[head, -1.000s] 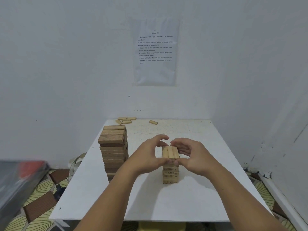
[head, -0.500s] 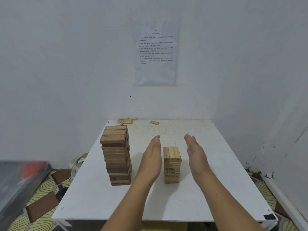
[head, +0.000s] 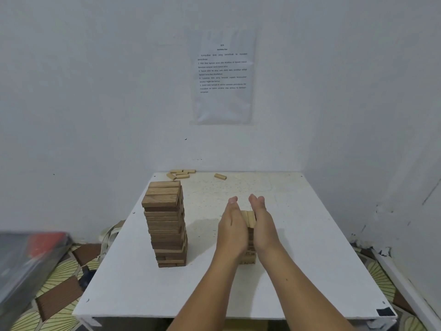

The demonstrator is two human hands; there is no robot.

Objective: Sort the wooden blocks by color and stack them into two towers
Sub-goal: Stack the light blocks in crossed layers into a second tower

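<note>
Two towers stand on the tabletop: the dark tower on the left, tall and slightly uneven in its layers, and the light tower near the middle, much shorter. Your left hand and right hand are flat, fingers straight, palms pressed against opposite sides of the light tower. Neither hand grips anything, and they look to be squaring its layers. Most of that tower is hidden between your palms, so I cannot tell how true it sits. The dark side looks finished or close to it. The light side is not: a cluster of loose light blocks and one single light block lie at the far edge, well apart from both towers, not yet stacked.
</note>
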